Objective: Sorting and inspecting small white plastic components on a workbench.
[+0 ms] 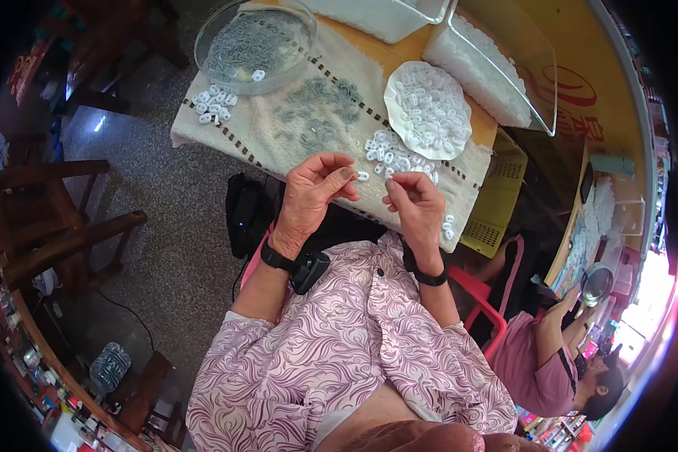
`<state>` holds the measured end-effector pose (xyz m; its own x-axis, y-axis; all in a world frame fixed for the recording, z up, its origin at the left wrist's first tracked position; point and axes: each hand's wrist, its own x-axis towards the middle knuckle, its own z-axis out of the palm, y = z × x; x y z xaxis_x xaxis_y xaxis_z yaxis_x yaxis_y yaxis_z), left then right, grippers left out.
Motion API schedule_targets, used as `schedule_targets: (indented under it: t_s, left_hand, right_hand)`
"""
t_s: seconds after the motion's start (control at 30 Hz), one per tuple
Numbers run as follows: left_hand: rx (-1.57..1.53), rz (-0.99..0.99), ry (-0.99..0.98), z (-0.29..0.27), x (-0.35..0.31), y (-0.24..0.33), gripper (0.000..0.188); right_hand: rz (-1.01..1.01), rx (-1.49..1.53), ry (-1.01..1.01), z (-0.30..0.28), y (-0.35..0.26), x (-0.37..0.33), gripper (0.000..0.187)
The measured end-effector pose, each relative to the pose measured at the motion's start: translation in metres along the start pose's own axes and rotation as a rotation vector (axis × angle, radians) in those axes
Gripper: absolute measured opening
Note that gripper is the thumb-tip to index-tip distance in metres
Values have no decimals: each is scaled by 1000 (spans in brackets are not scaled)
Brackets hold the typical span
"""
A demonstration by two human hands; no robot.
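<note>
My left hand (316, 190) pinches a small white two-holed plastic piece (362, 176) between thumb and fingers. Just to its right my right hand (416, 205) has thumb and forefinger pressed together; whatever they hold is too small to make out. Both are over the near edge of a cloth-covered table (264, 128). Beyond the right hand lies a loose heap of similar white pieces (388, 149), beside a scalloped white plate (392, 120) piled with more. Small grey pieces (320, 113) are scattered over the middle of the cloth.
A clear round bowl (200, 64) of grey pieces stands at the far left, near a small white pile (212, 104). Clear bins (546, 90) of white pieces stand far right. A yellow crate (486, 230) is beside the table. Another person (539, 361) sits at right.
</note>
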<state>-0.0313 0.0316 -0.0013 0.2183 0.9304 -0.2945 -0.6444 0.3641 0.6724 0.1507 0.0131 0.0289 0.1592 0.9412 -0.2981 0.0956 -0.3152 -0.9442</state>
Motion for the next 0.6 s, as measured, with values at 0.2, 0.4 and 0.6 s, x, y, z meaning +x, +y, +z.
schedule_targets:
  t_s: [0.2, 0.4, 0.6]
  left_hand:
    - [44, 5, -16, 8, -3, -2, 21]
    - [75, -31, -28, 10, -6, -9, 22]
    - [47, -56, -34, 12, -7, -10, 22]
  right_hand:
    - [171, 392, -168, -4, -13, -10, 14]
    - [197, 442, -215, -1, -12, -15, 15]
    - [220, 447, -204, 2, -11, -14, 18]
